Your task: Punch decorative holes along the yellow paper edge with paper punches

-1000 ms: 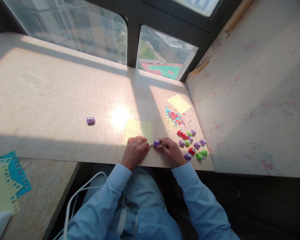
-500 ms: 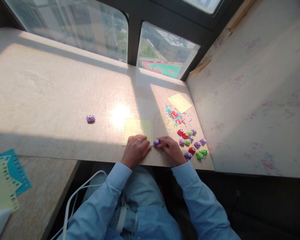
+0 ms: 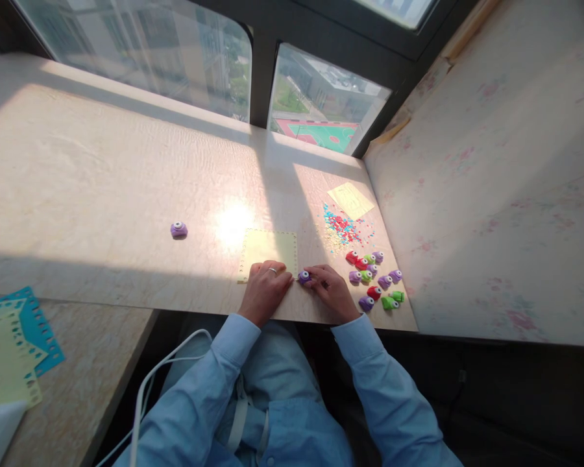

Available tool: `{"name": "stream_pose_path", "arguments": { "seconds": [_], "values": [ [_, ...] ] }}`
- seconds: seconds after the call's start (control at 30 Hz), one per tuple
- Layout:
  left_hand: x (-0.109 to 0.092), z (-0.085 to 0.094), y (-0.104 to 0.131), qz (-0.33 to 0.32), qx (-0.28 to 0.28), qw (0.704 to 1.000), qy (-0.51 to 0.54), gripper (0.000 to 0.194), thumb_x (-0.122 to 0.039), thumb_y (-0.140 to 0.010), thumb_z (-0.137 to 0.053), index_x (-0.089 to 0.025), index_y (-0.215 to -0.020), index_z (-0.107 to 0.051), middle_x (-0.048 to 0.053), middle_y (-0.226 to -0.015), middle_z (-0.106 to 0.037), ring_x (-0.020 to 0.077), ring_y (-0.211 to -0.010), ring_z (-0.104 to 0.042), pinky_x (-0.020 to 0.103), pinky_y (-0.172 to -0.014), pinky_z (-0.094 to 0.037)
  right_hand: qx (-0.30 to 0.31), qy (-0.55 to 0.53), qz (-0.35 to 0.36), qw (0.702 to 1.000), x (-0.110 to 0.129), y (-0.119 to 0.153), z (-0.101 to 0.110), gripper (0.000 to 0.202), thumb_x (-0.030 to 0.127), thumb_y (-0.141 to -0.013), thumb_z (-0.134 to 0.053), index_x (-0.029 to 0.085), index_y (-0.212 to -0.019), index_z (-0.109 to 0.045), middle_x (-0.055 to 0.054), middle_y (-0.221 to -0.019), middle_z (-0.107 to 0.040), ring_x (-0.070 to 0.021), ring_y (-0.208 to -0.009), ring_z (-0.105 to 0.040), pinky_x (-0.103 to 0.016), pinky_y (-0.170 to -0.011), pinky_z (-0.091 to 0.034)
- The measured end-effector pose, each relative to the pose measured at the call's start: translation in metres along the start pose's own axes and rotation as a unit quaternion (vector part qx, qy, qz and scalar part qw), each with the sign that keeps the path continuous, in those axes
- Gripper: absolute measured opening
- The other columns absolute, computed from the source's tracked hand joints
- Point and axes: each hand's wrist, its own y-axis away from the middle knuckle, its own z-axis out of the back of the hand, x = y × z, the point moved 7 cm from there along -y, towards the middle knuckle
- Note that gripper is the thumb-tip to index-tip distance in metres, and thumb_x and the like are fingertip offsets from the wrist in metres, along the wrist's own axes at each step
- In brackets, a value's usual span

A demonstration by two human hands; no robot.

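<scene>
- By the window (image 3: 328,97), seen in the head view, the person works at the near edge of the counter (image 3: 126,181), with a pale yellow sheet (image 3: 271,245) lying there, rows of small holes visible along its left, top and right sides.
- The left hand (image 3: 265,288) rests over the sheet's near side, fingers curled and close together; I can't tell whether they pinch the paper or merely press it.
- The right hand (image 3: 333,295) has its thumb and fingers closed around a purple craft punch (image 3: 304,277), which sits at the sheet's near right corner. Whether the paper is in its slot is too small to make out.
- My reading is that the border is being punched, with this corner the spot in hand.
- As I judge it, the next move calls for the paper squarely in the slot, a firm squeeze, and the left hand steadying the sheet; a crooked feed could spoil the row.
- Beyond the right hand lie red, green and purple punches (image 3: 366,303) and a scatter of coloured paper bits (image 3: 343,225); another purple punch (image 3: 179,229) stands well apart, to the left.
</scene>
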Motion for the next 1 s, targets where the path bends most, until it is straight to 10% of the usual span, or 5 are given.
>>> {"name": "stream_pose_path", "arguments": {
  "seconds": [1.0],
  "values": [
    [-0.0037, 0.0033, 0.0057, -0.047, -0.029, 0.998, 0.036, 0.019, -0.026, -0.097, -0.06, -0.019, -0.082, -0.069, 0.007, -0.103, -0.069, 0.0229, -0.101, -0.064, 0.04, -0.089, -0.047, -0.018, -0.022, -0.022, 0.999, -0.0065, 0.0027, 0.0004, 0.027, 0.036, -0.087, -0.068, 0.024, -0.109, -0.076, -0.007, -0.103, -0.071, -0.0228, -0.096, -0.066, -0.037, -0.087, -0.054]
  ]
}}
